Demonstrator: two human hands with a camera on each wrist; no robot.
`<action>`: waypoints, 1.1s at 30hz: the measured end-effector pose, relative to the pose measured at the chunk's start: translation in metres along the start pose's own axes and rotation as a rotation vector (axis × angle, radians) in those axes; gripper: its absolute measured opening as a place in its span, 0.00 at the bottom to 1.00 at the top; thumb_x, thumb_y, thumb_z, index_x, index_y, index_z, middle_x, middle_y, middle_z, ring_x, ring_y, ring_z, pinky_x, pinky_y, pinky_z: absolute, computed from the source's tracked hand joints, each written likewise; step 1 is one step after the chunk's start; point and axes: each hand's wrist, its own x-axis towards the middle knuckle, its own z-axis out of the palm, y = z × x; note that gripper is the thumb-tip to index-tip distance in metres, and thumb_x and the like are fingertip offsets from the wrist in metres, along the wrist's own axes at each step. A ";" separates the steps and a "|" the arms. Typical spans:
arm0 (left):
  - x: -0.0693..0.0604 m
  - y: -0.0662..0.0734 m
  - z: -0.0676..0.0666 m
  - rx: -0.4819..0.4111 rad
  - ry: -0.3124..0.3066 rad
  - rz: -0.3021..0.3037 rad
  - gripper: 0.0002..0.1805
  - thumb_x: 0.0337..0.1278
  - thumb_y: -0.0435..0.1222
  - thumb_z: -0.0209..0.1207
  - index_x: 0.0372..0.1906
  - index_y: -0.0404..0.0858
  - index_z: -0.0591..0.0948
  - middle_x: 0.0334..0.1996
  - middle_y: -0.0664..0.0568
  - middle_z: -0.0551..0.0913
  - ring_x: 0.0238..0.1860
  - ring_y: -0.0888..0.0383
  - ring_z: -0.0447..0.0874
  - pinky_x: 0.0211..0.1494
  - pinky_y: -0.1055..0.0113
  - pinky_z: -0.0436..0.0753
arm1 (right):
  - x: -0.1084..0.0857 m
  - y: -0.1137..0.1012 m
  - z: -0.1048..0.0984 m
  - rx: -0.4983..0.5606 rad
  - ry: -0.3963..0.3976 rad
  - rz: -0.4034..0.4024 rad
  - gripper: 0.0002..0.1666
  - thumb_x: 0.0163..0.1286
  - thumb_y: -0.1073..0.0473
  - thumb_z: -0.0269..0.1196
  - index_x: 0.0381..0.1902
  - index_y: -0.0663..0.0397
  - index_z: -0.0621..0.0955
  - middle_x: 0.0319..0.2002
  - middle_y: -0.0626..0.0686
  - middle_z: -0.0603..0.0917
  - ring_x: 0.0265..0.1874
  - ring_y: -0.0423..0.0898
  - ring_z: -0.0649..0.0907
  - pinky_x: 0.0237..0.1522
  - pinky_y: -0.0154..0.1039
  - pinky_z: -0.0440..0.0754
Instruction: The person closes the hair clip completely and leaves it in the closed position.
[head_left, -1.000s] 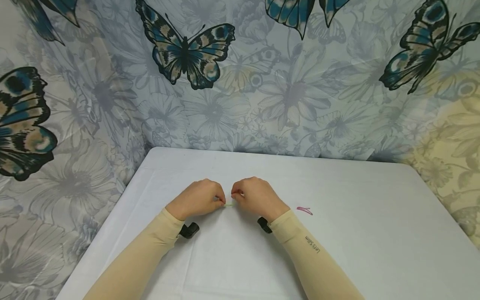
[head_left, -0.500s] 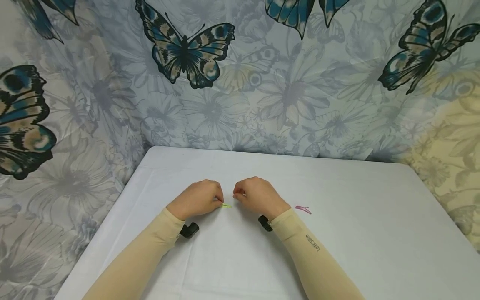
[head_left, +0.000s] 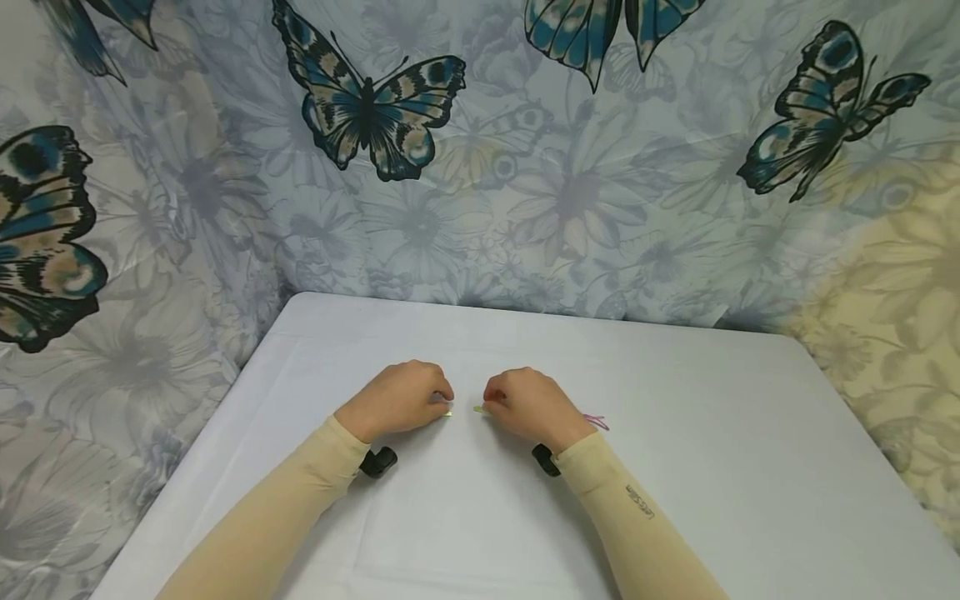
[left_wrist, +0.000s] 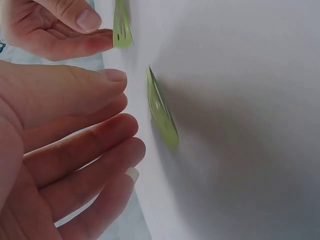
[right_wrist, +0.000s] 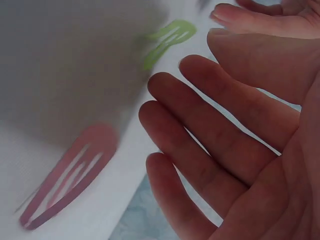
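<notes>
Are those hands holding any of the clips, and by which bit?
Nothing: the left hand is beside one green clip, the right hand beside the other, pinching no part.

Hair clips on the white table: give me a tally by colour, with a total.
Green: 2, one clip nearest the left hand and another clip nearest the right hand
Pink: 1, a single clip
Total: 3
</notes>
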 end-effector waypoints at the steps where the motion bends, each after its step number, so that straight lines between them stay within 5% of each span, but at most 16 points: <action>1: 0.002 0.002 0.001 0.000 -0.004 0.004 0.08 0.67 0.36 0.72 0.47 0.43 0.95 0.46 0.55 0.93 0.50 0.55 0.92 0.55 0.55 0.90 | -0.002 0.002 0.000 -0.002 0.003 0.001 0.04 0.73 0.55 0.73 0.41 0.47 0.92 0.41 0.45 0.92 0.42 0.44 0.89 0.50 0.46 0.88; 9: 0.019 0.018 0.011 -0.007 -0.023 0.023 0.09 0.66 0.36 0.71 0.48 0.41 0.94 0.47 0.51 0.94 0.52 0.52 0.92 0.56 0.54 0.90 | -0.008 0.011 0.002 -0.007 0.011 -0.006 0.12 0.71 0.58 0.73 0.50 0.54 0.92 0.50 0.52 0.93 0.54 0.52 0.90 0.59 0.52 0.87; 18: 0.031 0.025 0.022 -0.008 0.006 0.044 0.05 0.66 0.35 0.72 0.42 0.43 0.95 0.42 0.54 0.94 0.48 0.57 0.92 0.53 0.59 0.89 | -0.010 0.013 0.001 -0.010 0.010 -0.013 0.12 0.69 0.59 0.75 0.49 0.54 0.92 0.51 0.52 0.93 0.56 0.54 0.89 0.60 0.53 0.87; 33: 0.034 0.029 0.025 0.012 0.079 0.075 0.09 0.60 0.29 0.69 0.33 0.45 0.96 0.35 0.56 0.92 0.34 0.65 0.81 0.41 0.65 0.84 | -0.008 0.013 0.000 -0.001 -0.034 -0.015 0.11 0.68 0.53 0.77 0.45 0.50 0.93 0.51 0.48 0.93 0.57 0.52 0.89 0.60 0.52 0.87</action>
